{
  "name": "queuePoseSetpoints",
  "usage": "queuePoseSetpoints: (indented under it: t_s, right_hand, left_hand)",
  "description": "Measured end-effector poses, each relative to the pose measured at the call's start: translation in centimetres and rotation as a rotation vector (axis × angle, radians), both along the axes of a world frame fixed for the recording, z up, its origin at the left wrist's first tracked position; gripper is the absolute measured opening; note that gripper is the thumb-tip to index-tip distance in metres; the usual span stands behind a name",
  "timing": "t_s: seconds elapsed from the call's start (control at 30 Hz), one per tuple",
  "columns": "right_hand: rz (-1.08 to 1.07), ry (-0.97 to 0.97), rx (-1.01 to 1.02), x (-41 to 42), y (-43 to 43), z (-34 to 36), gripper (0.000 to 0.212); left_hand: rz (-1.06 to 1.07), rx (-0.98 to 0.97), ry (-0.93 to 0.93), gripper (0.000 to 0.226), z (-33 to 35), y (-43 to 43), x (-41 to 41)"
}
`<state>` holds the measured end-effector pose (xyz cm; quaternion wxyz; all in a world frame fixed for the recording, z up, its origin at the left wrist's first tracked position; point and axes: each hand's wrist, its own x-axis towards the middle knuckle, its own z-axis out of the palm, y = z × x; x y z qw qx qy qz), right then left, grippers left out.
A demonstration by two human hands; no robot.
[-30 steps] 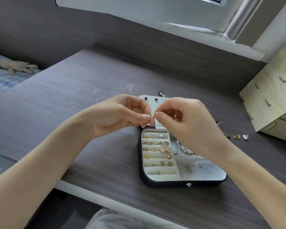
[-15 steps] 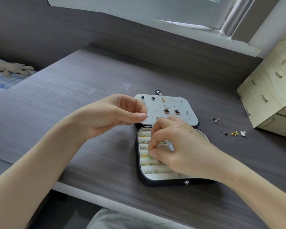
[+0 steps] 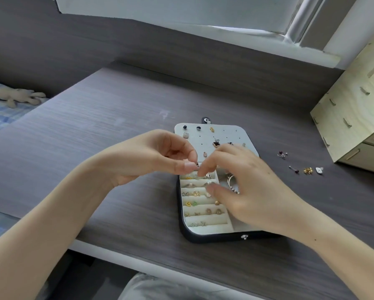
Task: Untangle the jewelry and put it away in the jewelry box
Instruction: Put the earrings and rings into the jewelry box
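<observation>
While the left hand [image 3: 160,161] pinches a tiny hidden piece, the spread right hand [image 3: 246,191] at 3 o'clock should take it slowly over the jewelry box [image 3: 203,238].

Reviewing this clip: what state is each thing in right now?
jewelry box: open, lid flat on desk.
left hand: thumb and forefinger pinched; contents unclear.
right hand: fingers bent over box; grip unclear.
loose earrings: on desk, outside box.
drawer unit: drawers closed.

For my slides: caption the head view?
Left hand and right hand meet fingertips over the open jewelry box; loose earrings lie beside it.
</observation>
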<state>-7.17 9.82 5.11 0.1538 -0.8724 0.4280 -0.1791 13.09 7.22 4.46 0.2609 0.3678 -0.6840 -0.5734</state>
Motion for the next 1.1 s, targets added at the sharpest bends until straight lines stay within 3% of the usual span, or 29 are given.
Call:
queuePoseSetpoints:
  t_s: [0.33,0.53,0.8,1.1]
  right_hand:
    - [-0.133,-0.088,-0.033,-4.6,0.3,0.5,0.012]
    - [-0.131,-0.057,-0.071,-5.2,0.4,0.1,0.01]
    - [-0.124,-0.046,-0.092,-5.5,0.3,0.0,0.011]
    - [-0.149,-0.057,-0.13,-6.2,0.5,-0.1,0.011]
  left_hand:
    - [-0.157,-0.192,-0.6,0.016,1.6,0.7,-3.1]
    - [-0.227,-0.182,-0.822,0.011,2.5,0.4,-3.7]
    - [-0.286,-0.128,-0.963,0.014,3.6,0.0,-5.1]
    - [-0.215,-0.258,-0.996,0.014,3.3,0.1,-5.9]
